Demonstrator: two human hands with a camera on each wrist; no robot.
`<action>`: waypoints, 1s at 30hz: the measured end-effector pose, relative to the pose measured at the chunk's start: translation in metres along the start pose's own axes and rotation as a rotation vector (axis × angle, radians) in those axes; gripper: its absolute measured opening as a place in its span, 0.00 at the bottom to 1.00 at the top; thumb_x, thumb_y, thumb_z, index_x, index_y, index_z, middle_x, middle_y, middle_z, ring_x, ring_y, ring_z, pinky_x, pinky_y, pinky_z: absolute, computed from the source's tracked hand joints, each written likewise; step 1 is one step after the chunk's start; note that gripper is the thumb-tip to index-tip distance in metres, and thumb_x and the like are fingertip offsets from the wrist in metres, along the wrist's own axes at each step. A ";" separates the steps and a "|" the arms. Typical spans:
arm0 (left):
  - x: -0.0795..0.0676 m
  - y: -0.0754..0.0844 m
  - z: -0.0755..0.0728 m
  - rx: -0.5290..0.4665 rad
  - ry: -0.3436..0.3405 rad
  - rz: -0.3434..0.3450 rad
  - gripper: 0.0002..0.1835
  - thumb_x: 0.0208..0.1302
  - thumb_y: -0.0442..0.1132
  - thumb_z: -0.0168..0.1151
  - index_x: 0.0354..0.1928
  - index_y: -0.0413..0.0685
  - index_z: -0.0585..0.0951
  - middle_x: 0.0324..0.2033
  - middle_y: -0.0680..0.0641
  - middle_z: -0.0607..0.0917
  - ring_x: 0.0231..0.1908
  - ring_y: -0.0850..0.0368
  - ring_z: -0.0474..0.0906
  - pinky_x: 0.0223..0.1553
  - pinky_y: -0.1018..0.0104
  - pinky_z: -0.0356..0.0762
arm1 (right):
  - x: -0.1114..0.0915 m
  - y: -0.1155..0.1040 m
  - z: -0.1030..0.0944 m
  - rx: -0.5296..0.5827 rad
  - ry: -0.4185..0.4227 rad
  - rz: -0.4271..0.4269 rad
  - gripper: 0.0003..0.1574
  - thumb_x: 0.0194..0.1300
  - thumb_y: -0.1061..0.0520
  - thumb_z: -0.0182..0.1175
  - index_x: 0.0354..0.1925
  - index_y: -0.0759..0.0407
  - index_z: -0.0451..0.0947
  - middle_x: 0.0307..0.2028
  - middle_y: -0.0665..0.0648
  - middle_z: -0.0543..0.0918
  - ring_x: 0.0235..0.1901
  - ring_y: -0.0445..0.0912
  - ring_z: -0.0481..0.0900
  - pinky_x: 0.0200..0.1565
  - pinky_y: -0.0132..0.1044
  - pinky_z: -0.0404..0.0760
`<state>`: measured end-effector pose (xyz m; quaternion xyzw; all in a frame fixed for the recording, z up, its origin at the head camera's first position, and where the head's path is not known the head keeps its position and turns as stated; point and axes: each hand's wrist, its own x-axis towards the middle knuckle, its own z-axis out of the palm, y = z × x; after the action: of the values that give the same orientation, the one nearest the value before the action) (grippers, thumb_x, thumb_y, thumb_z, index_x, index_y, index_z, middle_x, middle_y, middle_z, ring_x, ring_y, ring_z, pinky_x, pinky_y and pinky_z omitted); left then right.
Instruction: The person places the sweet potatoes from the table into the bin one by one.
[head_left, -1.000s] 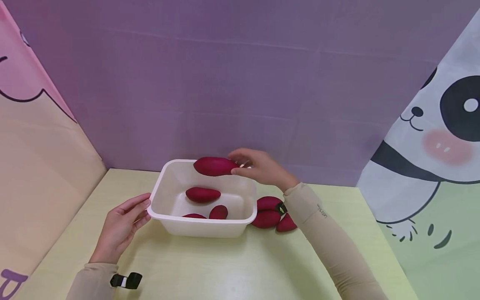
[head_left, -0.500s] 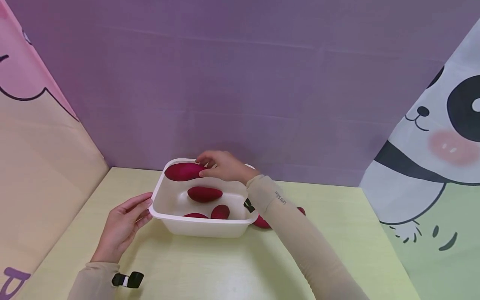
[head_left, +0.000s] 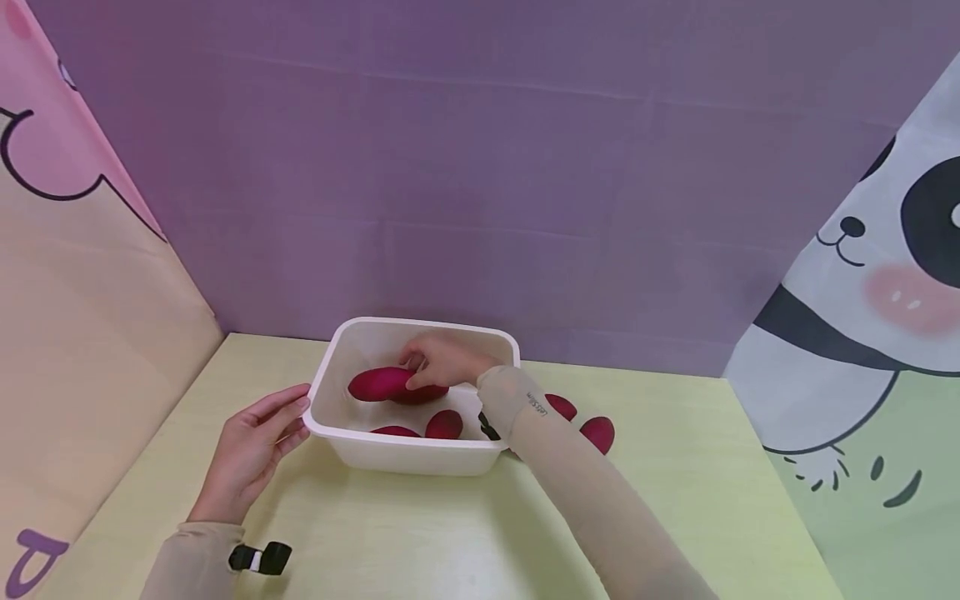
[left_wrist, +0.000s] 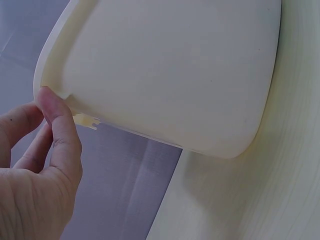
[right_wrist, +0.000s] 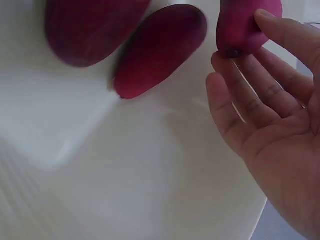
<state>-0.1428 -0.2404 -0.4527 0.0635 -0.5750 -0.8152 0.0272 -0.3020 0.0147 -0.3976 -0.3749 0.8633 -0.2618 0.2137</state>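
Note:
A white plastic basin (head_left: 412, 457) stands on the table. My left hand (head_left: 251, 446) pinches its left rim between thumb and fingers; the left wrist view shows the fingertips (left_wrist: 52, 102) at that rim. Inside the basin, my right hand (head_left: 450, 360) holds a dark red sweet potato (head_left: 375, 384) by its right end, thumb on one side and fingers on the other. The held sweet potato partly covers another sweet potato (head_left: 423, 395) in the head view. Nearer the front wall lie a sweet potato (head_left: 445, 424) and one more sweet potato (head_left: 395, 431), partly hidden by the rim.
Right of the basin, a sweet potato (head_left: 561, 406) and another sweet potato (head_left: 597, 434) lie on the pale table (head_left: 405, 533), partly behind the right sleeve. A purple cloth wall (head_left: 480, 183) rises close behind the basin. Printed panels flank both sides.
My right hand has carried the sweet potato leftward over the basin, then lowered it inside. The left hand keeps its hold on the rim.

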 end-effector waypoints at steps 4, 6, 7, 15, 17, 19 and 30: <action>0.001 -0.001 0.000 -0.028 -0.019 0.014 0.13 0.66 0.34 0.68 0.52 0.47 0.87 0.44 0.51 0.87 0.36 0.60 0.84 0.41 0.70 0.84 | 0.000 0.001 0.003 0.009 -0.033 0.002 0.21 0.64 0.65 0.66 0.55 0.66 0.78 0.46 0.60 0.85 0.47 0.46 0.83 0.46 0.27 0.80; 0.002 -0.001 0.001 -0.033 -0.022 0.016 0.12 0.66 0.34 0.68 0.51 0.46 0.87 0.44 0.51 0.87 0.36 0.60 0.84 0.41 0.70 0.84 | -0.001 0.000 0.003 0.006 -0.040 0.009 0.21 0.64 0.66 0.66 0.55 0.68 0.77 0.47 0.62 0.85 0.47 0.47 0.83 0.45 0.28 0.80; 0.002 -0.001 0.001 -0.033 -0.023 0.016 0.13 0.66 0.34 0.68 0.51 0.46 0.87 0.44 0.51 0.87 0.36 0.60 0.84 0.41 0.70 0.84 | -0.002 0.000 0.003 -0.001 -0.039 0.012 0.21 0.65 0.66 0.65 0.56 0.68 0.77 0.47 0.62 0.85 0.47 0.47 0.83 0.45 0.28 0.80; 0.003 -0.003 0.000 -0.050 -0.023 0.015 0.12 0.66 0.33 0.67 0.51 0.47 0.88 0.43 0.51 0.87 0.36 0.60 0.84 0.41 0.70 0.84 | -0.018 -0.021 -0.023 -0.135 0.020 -0.019 0.20 0.68 0.58 0.64 0.58 0.57 0.77 0.49 0.56 0.84 0.47 0.42 0.81 0.47 0.28 0.78; 0.003 -0.003 0.000 -0.056 -0.028 0.016 0.13 0.66 0.33 0.67 0.52 0.46 0.87 0.43 0.51 0.87 0.36 0.60 0.84 0.41 0.70 0.84 | -0.027 -0.029 -0.033 -0.156 0.034 -0.043 0.21 0.68 0.57 0.64 0.58 0.57 0.76 0.49 0.55 0.84 0.47 0.43 0.81 0.47 0.28 0.78; 0.003 -0.002 0.000 -0.060 -0.030 0.016 0.13 0.66 0.32 0.67 0.52 0.46 0.87 0.43 0.51 0.87 0.36 0.60 0.84 0.41 0.70 0.84 | -0.038 -0.034 -0.042 -0.164 0.046 -0.072 0.22 0.69 0.57 0.64 0.59 0.57 0.76 0.49 0.55 0.84 0.47 0.43 0.81 0.48 0.29 0.78; 0.002 -0.001 0.000 -0.079 -0.039 0.021 0.12 0.67 0.31 0.66 0.50 0.48 0.88 0.41 0.52 0.88 0.36 0.60 0.84 0.41 0.70 0.84 | -0.122 -0.018 -0.056 -0.132 0.233 -0.223 0.25 0.67 0.59 0.67 0.60 0.60 0.76 0.50 0.53 0.83 0.48 0.43 0.81 0.51 0.39 0.82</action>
<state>-0.1446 -0.2399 -0.4540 0.0407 -0.5434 -0.8380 0.0271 -0.2470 0.1133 -0.3226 -0.4485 0.8506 -0.2685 0.0570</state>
